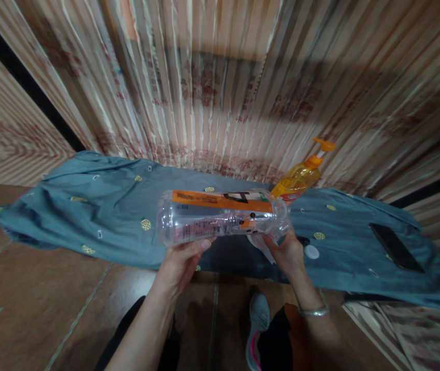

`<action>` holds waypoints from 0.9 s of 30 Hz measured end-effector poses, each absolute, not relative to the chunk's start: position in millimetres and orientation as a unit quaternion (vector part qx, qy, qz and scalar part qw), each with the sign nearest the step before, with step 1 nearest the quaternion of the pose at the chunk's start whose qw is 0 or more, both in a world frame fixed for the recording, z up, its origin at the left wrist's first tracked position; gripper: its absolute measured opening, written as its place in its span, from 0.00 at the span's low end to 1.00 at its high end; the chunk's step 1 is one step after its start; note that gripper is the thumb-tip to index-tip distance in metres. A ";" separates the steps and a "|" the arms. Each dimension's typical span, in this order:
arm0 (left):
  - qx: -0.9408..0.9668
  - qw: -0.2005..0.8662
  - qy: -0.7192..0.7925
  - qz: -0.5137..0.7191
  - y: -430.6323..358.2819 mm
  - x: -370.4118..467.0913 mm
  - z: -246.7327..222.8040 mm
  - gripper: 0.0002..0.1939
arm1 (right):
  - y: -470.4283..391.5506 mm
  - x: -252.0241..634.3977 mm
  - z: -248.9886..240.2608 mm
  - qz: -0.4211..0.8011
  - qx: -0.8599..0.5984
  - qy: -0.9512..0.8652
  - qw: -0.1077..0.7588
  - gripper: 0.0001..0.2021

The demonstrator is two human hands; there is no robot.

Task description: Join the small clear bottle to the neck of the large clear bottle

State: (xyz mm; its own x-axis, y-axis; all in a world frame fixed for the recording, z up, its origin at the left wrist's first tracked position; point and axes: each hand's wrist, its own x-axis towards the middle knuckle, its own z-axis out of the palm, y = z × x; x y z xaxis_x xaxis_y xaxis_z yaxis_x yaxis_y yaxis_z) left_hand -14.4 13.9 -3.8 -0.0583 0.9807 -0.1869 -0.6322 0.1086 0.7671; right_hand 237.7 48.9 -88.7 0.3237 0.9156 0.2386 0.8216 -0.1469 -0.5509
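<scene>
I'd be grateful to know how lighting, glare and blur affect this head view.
Head view: dim light overall, a bright sheen on the brown tiled floor and small highlights on the clear, orange-labelled plastic bottle; head view again: fine label print too soft to read, wide-angle stretching towards the edges.

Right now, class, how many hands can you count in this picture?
2. The left hand is at the near side of the clear bottle, toward its base; the right hand is at the neck end. No other hand shows.

1 pump bottle (pixel 297 178) behind — blocking, 1 phone (pixel 396 247) at right, open cloth (pixel 119 206) left
</scene>
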 end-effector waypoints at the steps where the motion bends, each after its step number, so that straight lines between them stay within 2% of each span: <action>1: 0.236 0.646 0.370 0.625 13.9 -14.5 -3.9 0.16 | 49.0 237.7 -88.7 0.077 -0.753 -0.576 0.308 0.27; 16: 0.249 0.652 0.355 0.622 14.9 -14.8 -8.0 0.16 | 49.2 237.2 -90.2 0.072 -0.760 -0.568 0.308 0.30; 27: 0.242 0.646 0.359 0.629 14.7 -14.1 -6.5 0.16 | 48.2 235.9 -87.5 0.077 -0.758 -0.571 0.306 0.25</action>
